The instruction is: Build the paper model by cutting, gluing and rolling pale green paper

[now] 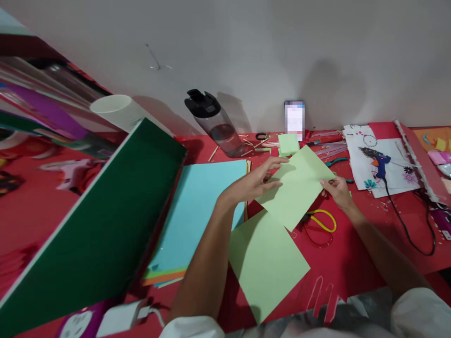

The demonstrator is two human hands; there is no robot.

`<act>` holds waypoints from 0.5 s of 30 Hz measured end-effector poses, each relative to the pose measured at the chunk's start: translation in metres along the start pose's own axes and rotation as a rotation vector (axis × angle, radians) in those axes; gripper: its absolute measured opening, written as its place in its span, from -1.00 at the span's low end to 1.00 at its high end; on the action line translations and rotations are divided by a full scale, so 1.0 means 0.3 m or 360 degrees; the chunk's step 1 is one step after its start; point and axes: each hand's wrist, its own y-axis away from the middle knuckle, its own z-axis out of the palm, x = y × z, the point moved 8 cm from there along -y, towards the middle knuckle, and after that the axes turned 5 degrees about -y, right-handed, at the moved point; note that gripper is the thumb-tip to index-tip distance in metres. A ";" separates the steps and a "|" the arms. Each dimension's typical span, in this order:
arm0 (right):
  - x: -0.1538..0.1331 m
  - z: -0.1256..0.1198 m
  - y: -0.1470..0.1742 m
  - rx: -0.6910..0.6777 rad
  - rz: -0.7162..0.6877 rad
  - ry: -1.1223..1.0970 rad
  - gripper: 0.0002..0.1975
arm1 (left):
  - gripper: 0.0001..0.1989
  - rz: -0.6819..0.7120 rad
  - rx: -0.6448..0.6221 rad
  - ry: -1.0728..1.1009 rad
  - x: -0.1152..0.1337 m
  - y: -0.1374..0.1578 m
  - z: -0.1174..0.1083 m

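A light green sheet of paper [295, 185] is tilted above the table, its right corner pinched between the thumb and fingers of my right hand [337, 191]. My left hand [254, 182] is at the sheet's left edge, fingers stretched and apart, with the thumb over the paper. Below lies a second light green sheet [269, 260], partly covered by the upper one. Scissors [321, 220] with yellow and red handles rest beside the sheets, their blades hidden under the paper. A small light green pad [289, 144] sits behind the held sheet.
Left of my arm is a stack of coloured paper [207, 197], blue on top, beside a dark green board [105, 225]. A water bottle [220, 124] and a phone [294, 119] stand near the wall. At right, a blue glue gun [379, 162] with a black cord lies on white paper.
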 end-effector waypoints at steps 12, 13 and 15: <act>0.024 0.059 0.020 -0.0459 0.0119 -0.0465 -0.35 | -0.72 -0.0118 0.0381 -0.0121 0.022 -0.038 -0.013; 0.022 0.064 0.022 -0.0503 0.0116 -0.0546 -0.30 | -0.71 -0.0145 0.0546 -0.0070 0.014 -0.036 -0.035; 0.020 0.070 0.025 -0.0562 0.0103 -0.0614 -0.20 | -0.66 -0.0187 0.0789 0.0055 0.002 -0.025 -0.065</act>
